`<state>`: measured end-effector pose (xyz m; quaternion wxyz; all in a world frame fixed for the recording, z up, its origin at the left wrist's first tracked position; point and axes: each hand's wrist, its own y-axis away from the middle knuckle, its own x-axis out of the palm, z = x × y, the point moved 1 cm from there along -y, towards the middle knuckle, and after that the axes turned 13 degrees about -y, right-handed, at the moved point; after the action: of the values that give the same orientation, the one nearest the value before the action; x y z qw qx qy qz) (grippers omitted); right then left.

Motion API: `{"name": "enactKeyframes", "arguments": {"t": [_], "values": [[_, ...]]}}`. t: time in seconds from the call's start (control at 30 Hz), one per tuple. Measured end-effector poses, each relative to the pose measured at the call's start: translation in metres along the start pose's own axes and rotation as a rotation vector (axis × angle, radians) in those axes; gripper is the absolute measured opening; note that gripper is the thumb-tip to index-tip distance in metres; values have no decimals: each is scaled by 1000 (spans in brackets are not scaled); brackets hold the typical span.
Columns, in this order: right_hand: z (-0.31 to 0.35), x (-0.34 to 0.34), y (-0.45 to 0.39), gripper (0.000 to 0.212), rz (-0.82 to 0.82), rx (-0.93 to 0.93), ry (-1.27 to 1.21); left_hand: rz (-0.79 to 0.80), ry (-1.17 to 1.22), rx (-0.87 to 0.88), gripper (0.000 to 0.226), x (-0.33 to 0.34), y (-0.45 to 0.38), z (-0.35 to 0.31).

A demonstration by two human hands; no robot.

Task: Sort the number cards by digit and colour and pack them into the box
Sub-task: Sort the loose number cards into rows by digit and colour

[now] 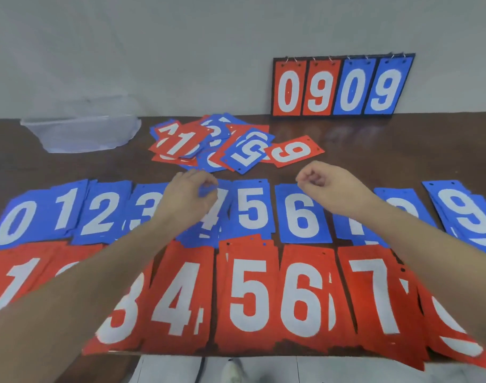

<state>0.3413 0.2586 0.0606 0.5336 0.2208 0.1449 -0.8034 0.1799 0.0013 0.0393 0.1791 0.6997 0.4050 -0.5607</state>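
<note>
Left grip (193,189) is pinching the far edge of the blue 4 card (206,214) in the blue row; right grip (323,183) is curled up over the blue 6 (300,214) holding nothing, far as I can see; unsorted pile (222,145) sits mid-tabletop toward the far edge, clear box (81,131) at the far left corner; cards look thin, light, a bit slick and flat on the tabletop, so I'd guess you lift an edge or corner first, then pinch.
</note>
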Motion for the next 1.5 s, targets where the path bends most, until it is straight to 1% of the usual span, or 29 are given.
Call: {"name": "enactKeyframes", "arguments": {"t": [0.1, 0.23, 0.33, 0.4, 0.5, 0.63, 0.7, 0.8, 0.83, 0.9, 1.17, 1.3, 1.33, 1.43, 1.5], "values": [[10, 18, -20, 5, -40, 34, 37, -33, -46, 0, 22, -4, -19, 31], [16, 44, -48, 9, -69, 55, 116, -68, -97, -7, 29, -6, -48, 57], [18, 63, -72, 12, -73, 22, 192, -38, -121, -1, 37, -3, -73, 75], [18, 74, -90, 13, -74, 1, 237, -32, -103, -16, 36, -2, -89, 88], [18, 85, -115, 20, -123, -2, 278, -14, -104, -53, 39, -1, -111, 107], [21, 94, -138, 38, -143, 34, 338, 47, -119, -90, 53, 7, -127, 136], [24, 95, -144, 56, -119, 74, 393, 100, -132, -113, 62, 14, -128, 146], [26, 98, -150, 90, -19, 184, 514, 122, -191, -84, 62, 21, -130, 148], [25, 99, -152, 97, 10, 213, 554, 121, -193, -81, 62, 21, -131, 147], [22, 100, -154, 102, 35, 241, 585, 119, -192, -83, 61, 20, -131, 148], [31, 97, -161, 93, 47, 194, 618, 34, -102, -77, 52, 14, -126, 145], [43, 100, -156, 81, 62, 131, 719, 5, -54, -76, 49, 11, -123, 141], [45, 102, -154, 78, 63, 103, 713, 5, -46, -71, 50, 10, -123, 141], [54, 107, -149, 73, 72, 40, 579, 11, -4, -17, 52, 9, -120, 139], [62, 107, -148, 65, 67, 2, 547, 7, 14, 8, 53, 6, -117, 137]]}}
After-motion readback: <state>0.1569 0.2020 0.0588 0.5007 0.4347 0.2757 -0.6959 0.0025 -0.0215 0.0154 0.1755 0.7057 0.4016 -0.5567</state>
